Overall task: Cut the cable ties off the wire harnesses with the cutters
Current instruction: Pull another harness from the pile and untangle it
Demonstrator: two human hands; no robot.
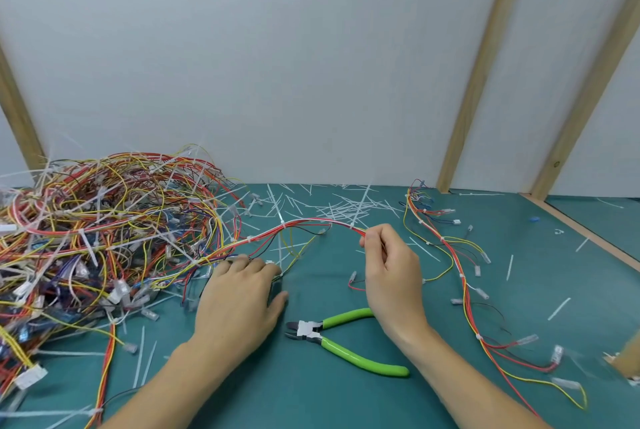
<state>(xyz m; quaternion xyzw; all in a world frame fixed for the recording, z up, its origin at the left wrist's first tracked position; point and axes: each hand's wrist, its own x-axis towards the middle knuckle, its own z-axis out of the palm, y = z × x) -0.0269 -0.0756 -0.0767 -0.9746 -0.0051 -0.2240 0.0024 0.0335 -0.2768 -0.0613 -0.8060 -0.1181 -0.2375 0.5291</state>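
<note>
Between our forearms the cutters (341,342) lie untouched on the bench (311,394); our right hand (388,265) pinches a harness (304,224), our left hand (239,293) rests spread beside the pile (104,220).

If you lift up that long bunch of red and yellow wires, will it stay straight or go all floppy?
Probably floppy: the long bundle of red and yellow wires already arches and sags between the right hand pinching it and the big tangled wire pile. It likely feels light, since fingertips alone hold it up. Its loose ends may snag, because the other end runs into that pile.
</note>
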